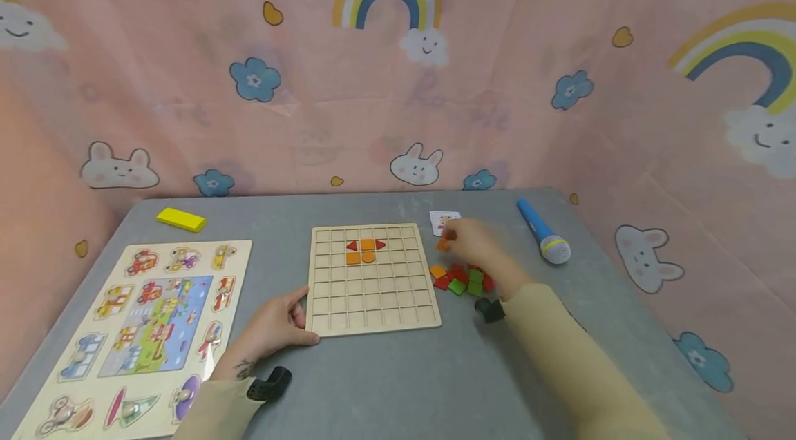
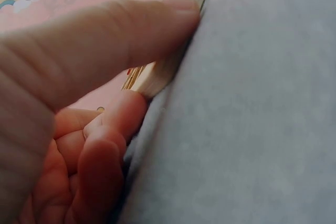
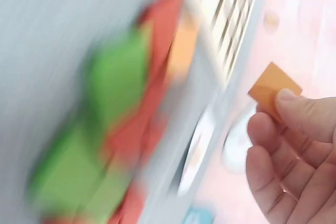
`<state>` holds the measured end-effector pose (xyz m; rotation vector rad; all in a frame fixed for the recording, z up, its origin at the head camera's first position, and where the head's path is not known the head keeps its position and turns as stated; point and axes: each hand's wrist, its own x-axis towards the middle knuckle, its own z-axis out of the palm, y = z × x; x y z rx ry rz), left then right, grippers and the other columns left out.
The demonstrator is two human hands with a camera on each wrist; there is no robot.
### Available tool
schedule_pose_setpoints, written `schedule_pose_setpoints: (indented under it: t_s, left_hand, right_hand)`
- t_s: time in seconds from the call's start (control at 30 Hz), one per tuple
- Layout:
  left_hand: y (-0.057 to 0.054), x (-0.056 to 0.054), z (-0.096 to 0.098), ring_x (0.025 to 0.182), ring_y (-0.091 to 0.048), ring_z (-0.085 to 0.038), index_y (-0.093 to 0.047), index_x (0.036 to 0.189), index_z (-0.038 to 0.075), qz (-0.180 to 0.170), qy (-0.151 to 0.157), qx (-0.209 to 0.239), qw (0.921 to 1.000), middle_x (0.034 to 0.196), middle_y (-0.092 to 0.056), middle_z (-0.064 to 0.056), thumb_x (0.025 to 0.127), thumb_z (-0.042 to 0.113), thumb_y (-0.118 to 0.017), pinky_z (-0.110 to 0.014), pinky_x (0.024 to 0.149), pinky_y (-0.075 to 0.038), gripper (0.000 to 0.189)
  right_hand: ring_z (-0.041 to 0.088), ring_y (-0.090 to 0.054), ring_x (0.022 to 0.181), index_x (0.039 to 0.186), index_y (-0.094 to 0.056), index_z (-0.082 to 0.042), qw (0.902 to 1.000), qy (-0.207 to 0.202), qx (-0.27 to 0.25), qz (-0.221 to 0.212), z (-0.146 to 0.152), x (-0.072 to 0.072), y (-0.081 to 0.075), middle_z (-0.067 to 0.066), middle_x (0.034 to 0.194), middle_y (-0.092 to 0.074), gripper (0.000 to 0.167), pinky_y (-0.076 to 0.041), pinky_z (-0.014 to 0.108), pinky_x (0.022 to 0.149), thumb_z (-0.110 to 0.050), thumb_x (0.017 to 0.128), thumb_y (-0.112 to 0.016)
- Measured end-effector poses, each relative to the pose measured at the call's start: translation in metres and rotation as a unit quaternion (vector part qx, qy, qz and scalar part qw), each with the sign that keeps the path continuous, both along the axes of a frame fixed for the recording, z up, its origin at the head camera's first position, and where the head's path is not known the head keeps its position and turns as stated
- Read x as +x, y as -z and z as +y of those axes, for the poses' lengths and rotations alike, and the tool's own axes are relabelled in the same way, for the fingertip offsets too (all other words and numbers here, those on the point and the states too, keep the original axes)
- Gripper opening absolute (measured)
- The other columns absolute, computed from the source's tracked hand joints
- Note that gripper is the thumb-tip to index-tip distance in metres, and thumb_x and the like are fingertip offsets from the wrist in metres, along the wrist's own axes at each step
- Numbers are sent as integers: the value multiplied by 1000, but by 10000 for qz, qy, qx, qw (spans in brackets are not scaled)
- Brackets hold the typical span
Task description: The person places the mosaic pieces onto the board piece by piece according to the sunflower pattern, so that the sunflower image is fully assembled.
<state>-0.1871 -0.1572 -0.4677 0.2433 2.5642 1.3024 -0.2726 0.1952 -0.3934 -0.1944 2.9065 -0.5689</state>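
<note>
A wooden grid board (image 1: 373,298) lies on the grey table, with orange tiles (image 1: 368,244) and red triangles (image 1: 381,244) set in its upper cells. My left hand (image 1: 273,322) holds the board's near left corner, thumb along the near edge and index finger against the left side. Thumb and index finger of my right hand (image 1: 479,246) pinch an orange square tile (image 3: 272,77), raised to the right of the board. Below that hand is a loose heap of red, green and orange pieces, including a green tile (image 1: 475,277).
A small printed card (image 1: 438,217) lies behind my right hand, partly covered by it. A blue toy microphone (image 1: 539,233) lies at the far right. On the left are a vehicle puzzle board (image 1: 239,257) and a yellow block (image 1: 181,220). A patterned pink cloth (image 1: 298,129) hangs behind the table.
</note>
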Motion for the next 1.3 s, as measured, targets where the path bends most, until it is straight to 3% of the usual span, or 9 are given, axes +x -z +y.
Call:
schedule_pose_setpoints:
  t_s: [0.2, 0.37, 0.5, 0.7, 0.9, 1.1, 1.2, 1.3]
  left_hand:
    - [0, 0, 1, 50, -42, -8, -36, 139, -4, 67, 109, 24, 9999, 65, -53, 1, 58, 13, -86, -23, 47, -33, 97]
    - [0, 1, 1, 50, -42, -9, -37, 139, -3, 50, 79, 37, 9999, 65, -53, 1, 57, 12, -86, -22, 46, -33, 96]
    - [1, 1, 1, 50, -43, -8, -37, 139, -3, 50, 75, 6, 10000, 65, -53, 1, 57, 13, -86, -22, 47, -33, 96]
    - [1, 0, 0, 50, -42, -8, -37, 139, -3, 84, 79, -25, 9999, 65, -53, 1, 58, 13, -86, -22, 47, -32, 96]
    - [1, 1, -1, 49, -42, -8, -36, 140, -3, 86, 117, 13, 9999, 65, -53, 1, 59, 12, -85, -23, 46, -33, 96]
    - [1, 1, -2, 49, -42, -8, -36, 140, -3, 81, 78, 2, 9999, 65, -53, 1, 58, 13, -85, -23, 46, -32, 96]
    - [1, 1, -2, 50, -42, -8, -36, 140, -2, 62, 46, 0, 10000, 65, -53, 1, 58, 13, -86, -23, 46, -32, 96]
    - [1, 0, -1, 50, -42, -9, -36, 140, -1, 57, 36, -22, 10000, 65, -53, 1, 58, 14, -86, -23, 47, -32, 97]
  right_hand:
    - [23, -59, 93, 97, -68, -11, 9973, -640, -340, 144, -62, -5, 7, 7, 101, -65, 12, -48, 36, 79, -8, 88, -61]
    - [22, -59, 94, 97, -69, -11, 9952, -948, -36, 245, -88, -11, 18, 6, 101, -66, 13, -47, 37, 82, -8, 87, -61]
    - [21, -59, 93, 96, -69, -12, 9943, -992, 235, 299, -94, -14, 24, 5, 102, -66, 13, -46, 37, 81, -7, 86, -62]
    - [22, -60, 92, 92, -69, -9, 9936, -1038, 226, 376, -100, -16, 27, 6, 102, -66, 10, -46, 37, 81, -6, 85, -62]
    - [21, -61, 96, 96, -71, -9, 9937, -948, 477, 363, -105, -18, 27, 6, 104, -67, 19, -47, 36, 84, -2, 84, -58]
    - [19, -59, 80, 85, -70, -10, 9927, -928, 677, 368, -109, -18, 28, 4, 91, -67, 16, -48, 35, 73, -1, 84, -58]
    - [20, -61, 84, 87, -71, -9, 9923, -967, 672, 374, -107, -17, 25, 5, 93, -68, 18, -49, 35, 75, 0, 84, -57]
    - [24, -61, 98, 100, -71, -7, 9938, -936, 486, 355, -97, -17, 16, 8, 104, -67, 20, -48, 38, 83, -3, 87, -55]
